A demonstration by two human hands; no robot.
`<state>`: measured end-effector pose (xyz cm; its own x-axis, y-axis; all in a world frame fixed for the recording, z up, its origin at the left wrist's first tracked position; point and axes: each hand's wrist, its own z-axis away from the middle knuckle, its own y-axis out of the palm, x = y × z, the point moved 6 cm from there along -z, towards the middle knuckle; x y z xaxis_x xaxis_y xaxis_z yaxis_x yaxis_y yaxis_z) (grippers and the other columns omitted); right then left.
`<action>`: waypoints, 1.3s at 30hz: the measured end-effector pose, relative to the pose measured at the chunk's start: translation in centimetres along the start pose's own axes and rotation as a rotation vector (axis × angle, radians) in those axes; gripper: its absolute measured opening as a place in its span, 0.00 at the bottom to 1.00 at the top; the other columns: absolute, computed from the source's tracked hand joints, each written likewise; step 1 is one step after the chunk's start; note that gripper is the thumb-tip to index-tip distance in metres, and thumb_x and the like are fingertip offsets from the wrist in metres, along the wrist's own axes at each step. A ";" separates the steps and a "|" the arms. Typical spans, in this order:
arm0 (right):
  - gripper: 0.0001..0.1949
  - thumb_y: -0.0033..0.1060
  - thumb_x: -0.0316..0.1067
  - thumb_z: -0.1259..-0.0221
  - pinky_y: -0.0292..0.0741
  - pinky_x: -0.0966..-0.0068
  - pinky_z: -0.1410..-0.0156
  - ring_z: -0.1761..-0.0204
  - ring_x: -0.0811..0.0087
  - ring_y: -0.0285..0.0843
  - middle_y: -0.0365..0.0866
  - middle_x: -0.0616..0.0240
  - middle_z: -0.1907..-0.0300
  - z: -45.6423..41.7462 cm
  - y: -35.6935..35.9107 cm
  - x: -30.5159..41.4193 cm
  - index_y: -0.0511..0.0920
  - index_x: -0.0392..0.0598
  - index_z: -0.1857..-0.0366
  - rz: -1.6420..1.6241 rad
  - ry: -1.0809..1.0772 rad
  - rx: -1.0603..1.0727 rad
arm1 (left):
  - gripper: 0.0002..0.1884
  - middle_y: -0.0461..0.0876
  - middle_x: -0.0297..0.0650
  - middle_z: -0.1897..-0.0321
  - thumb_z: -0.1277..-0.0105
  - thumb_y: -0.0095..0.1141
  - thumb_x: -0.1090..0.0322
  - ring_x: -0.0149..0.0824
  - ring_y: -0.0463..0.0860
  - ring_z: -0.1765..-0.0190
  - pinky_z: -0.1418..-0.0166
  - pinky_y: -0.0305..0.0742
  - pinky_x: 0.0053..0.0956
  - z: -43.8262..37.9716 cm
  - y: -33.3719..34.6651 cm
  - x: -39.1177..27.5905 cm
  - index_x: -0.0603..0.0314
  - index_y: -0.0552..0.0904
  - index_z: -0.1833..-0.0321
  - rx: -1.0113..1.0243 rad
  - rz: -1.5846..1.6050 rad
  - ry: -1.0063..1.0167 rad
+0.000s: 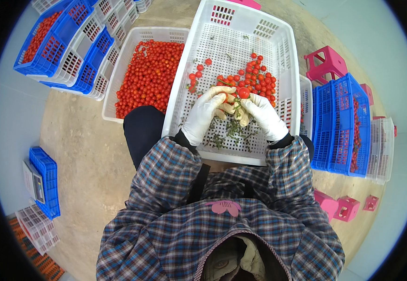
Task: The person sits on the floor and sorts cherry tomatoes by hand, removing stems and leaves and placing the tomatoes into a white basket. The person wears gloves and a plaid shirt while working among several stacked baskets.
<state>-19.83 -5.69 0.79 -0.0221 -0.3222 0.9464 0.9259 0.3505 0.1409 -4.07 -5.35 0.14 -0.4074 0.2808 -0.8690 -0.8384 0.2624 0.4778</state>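
Observation:
White gloves cover both hands, which are close together over a white perforated plastic crate [203, 52]. My left hand [208, 110] has a red cherry tomato [225, 97] between its thumb and fingers. My right hand [261, 114] pinches a green stem [237, 105]; a round cherry tomato [243, 92] sits at its fingertips. Beyond the hands, a heap of cherry tomatoes [257, 79], some on green stems, lies on the crate floor. Loose green stem pieces [235, 130] are scattered beneath and nearer to me. The gloved fingers partly hide the stem.
Left of my crate stands another white crate [110, 105] full of loose cherry tomatoes. Stacked blue and white crates [80, 45] rise at the far left, and blue crates [342, 126] on the right. Pink plastic stools [331, 61] stand beyond. A scale [36, 182] rests by a blue crate.

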 end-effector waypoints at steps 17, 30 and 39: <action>0.11 0.51 0.35 0.24 0.77 0.85 0.63 0.69 0.82 0.80 0.84 0.66 0.64 6.4 -6.4 6.0 0.79 0.40 0.51 0.407 -0.152 -0.294 | 0.24 0.81 0.29 0.66 0.19 0.41 0.54 0.18 0.76 0.71 0.72 0.66 0.13 -0.1 0.9 0.9 0.68 0.79 0.37 0.155 0.333 -0.127; 0.15 0.50 0.27 0.33 0.79 0.72 0.48 0.57 0.67 0.85 0.87 0.58 0.59 6.2 -13.3 5.4 0.83 0.46 0.47 1.210 -0.316 -0.755 | 0.31 0.75 0.54 0.35 0.24 0.50 0.52 0.46 0.76 0.34 0.31 0.74 0.39 0.5 -8.6 -3.4 0.73 0.65 0.29 -0.301 1.470 0.373; 0.15 0.62 0.30 0.43 0.79 0.63 0.44 0.47 0.55 0.82 0.83 0.55 0.47 -10.3 4.6 -2.0 0.82 0.50 0.51 1.369 -0.598 -0.125 | 0.31 0.75 0.49 0.32 0.24 0.49 0.49 0.43 0.77 0.34 0.31 0.74 0.38 1.2 -9.1 -3.4 0.67 0.69 0.28 -0.268 1.199 0.354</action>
<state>-11.70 -12.49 -3.41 0.7470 0.5924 0.3018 0.3816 -0.0103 -0.9243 5.39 -7.64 -1.12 -0.9950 -0.0594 0.0799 0.0898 -0.1881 0.9780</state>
